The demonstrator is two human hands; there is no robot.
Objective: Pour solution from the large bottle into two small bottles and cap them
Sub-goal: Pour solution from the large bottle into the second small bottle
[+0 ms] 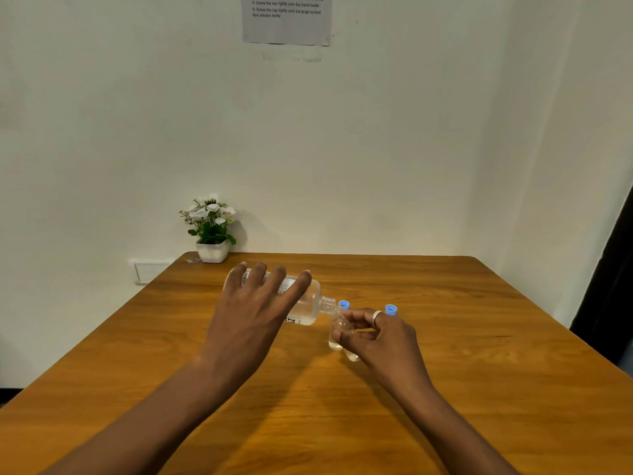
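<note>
Above the table (pixel 445 389), the left hand (pixel 253 313) grips the large bottle (pixel 308 305), tilted, its mouth on a small bottle (pixel 337 329) that the right hand (pixel 383 337) pinches; perhaps a second one is beside it. Two blue caps (pixel 391 309) stand behind.

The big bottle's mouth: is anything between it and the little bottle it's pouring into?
Nothing visible does. The large bottle, tipped by the left hand, has its open neck right at the small bottle held by the right hand.

large bottle (pixel 305 305) left of small bottle (pixel 337 332); two caps (pixel 344 305) behind; plant (pixel 212 231) far-left on table (pixel 479 389).
</note>
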